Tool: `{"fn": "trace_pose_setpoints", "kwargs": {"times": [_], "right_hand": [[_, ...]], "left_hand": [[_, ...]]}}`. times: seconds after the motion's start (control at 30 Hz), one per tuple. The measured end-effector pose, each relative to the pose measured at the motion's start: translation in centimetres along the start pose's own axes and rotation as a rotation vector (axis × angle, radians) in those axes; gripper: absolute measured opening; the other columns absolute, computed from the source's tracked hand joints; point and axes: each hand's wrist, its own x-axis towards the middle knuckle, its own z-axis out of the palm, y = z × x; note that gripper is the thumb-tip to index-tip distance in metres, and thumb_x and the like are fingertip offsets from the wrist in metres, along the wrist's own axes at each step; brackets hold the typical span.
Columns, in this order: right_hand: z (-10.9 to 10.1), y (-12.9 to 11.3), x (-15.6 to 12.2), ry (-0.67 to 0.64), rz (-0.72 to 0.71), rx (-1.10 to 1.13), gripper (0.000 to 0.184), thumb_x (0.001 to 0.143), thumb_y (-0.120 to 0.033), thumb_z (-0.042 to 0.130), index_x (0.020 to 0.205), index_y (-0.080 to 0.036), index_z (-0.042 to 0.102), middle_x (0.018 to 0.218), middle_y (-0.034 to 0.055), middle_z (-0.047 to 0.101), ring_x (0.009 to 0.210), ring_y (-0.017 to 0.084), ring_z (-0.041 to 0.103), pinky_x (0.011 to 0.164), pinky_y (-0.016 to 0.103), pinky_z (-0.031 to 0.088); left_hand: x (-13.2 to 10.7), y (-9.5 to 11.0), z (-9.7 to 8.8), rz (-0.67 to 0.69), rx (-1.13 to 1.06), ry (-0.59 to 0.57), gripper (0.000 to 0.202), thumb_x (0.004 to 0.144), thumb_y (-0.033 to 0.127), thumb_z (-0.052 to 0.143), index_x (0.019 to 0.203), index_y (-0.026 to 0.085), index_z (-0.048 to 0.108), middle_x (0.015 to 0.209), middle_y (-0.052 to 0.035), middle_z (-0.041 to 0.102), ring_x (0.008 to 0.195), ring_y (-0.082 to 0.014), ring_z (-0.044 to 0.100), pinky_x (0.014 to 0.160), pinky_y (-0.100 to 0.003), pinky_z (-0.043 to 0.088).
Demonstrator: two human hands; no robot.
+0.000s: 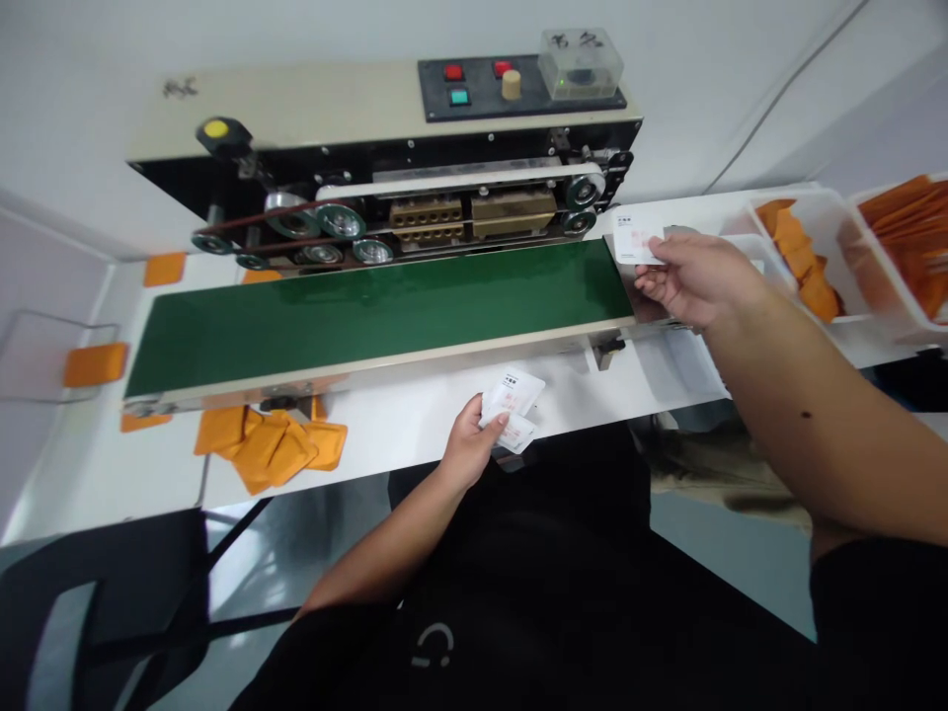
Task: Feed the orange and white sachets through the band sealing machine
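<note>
At the far left, an orange pouch (95,364) lies beside a bent wire frame (51,355), and another orange pouch (164,269) lies further along the white counter (400,425). A loose heap of orange pouches (271,449) sits on the counter just below the near edge of a green conveyor belt (370,306). Behind the belt stands a band sealer (474,188), with exposed wheels, a drive belt and two brass-coloured blocks (474,212), and a dark control panel (518,89) with red and teal buttons on top.

In front of the belt, the left hand (470,444) holds a small stack of printed white sachets (511,405), its fingers (498,423) curled closely around them. Further right, above the belt's end, the right hand (688,281) pinches a single printed white sachet (633,240) between thumb and fingers (656,281), with the gap narrow. At the far right, white bins (811,222) hold many more orange pouches (804,281).
</note>
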Motion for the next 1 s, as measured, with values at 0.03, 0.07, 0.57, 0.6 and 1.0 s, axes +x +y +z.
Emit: {"fn": "trace_pose_setpoints", "kwargs": {"times": [0.03,0.07,0.57,0.6,1.0], "right_hand": [[0.3,-0.2,0.4,0.006,-0.004,-0.018,0.023,0.113,-0.01,0.052,0.092,-0.013,0.059,0.06,-0.0031,0.063,0.05,0.003,0.06,0.059,0.017,0.046],[0.5,-0.3,0.7,0.008,-0.008,-0.036,0.021,0.112,-0.01,0.053,0.092,-0.013,0.058,0.061,-0.0033,0.064,0.05,0.003,0.06,0.06,0.017,0.046],[2.4,-0.8,3.8,-0.075,0.026,-0.022,0.018,0.103,-0.02,0.074,0.088,-0.019,0.064,0.066,0.0034,0.068,0.05,0.011,0.062,0.048,0.018,0.058],[2.5,-0.7,3.8,-0.079,0.027,-0.024,0.019,0.103,-0.021,0.075,0.088,-0.019,0.064,0.066,0.0036,0.069,0.049,0.011,0.062,0.049,0.018,0.059],[1.6,1.4,-0.8,-0.052,-0.174,-0.057,0.01,0.103,-0.028,0.074,0.103,-0.019,0.07,0.08,0.0018,0.073,0.054,0.012,0.071,0.045,0.016,0.051]], "left_hand": [[0.0,0.0,0.0,-0.001,0.003,0.0,0.056,0.081,0.056,0.092,0.116,0.018,0.071,0.106,-0.0076,0.082,0.087,-0.022,0.075,0.077,-0.031,0.061],[0.0,0.0,-0.1,-0.003,0.006,0.0,0.055,0.082,0.056,0.092,0.116,0.018,0.071,0.106,-0.0075,0.082,0.086,-0.0219,0.075,0.077,-0.031,0.06],[0.1,-0.1,-0.6,-0.008,0.004,0.007,0.054,0.083,0.057,0.091,0.115,0.017,0.071,0.105,-0.0071,0.081,0.087,-0.0216,0.075,0.077,-0.03,0.06],[0.1,-0.1,-0.6,-0.009,0.003,0.008,0.054,0.083,0.057,0.091,0.115,0.017,0.071,0.105,-0.0072,0.081,0.087,-0.0218,0.075,0.076,-0.03,0.06],[-0.2,-0.1,-0.4,-0.005,-0.021,0.007,0.052,0.082,0.054,0.092,0.114,0.018,0.072,0.104,-0.0066,0.082,0.086,-0.0208,0.075,0.078,-0.029,0.059]]}}
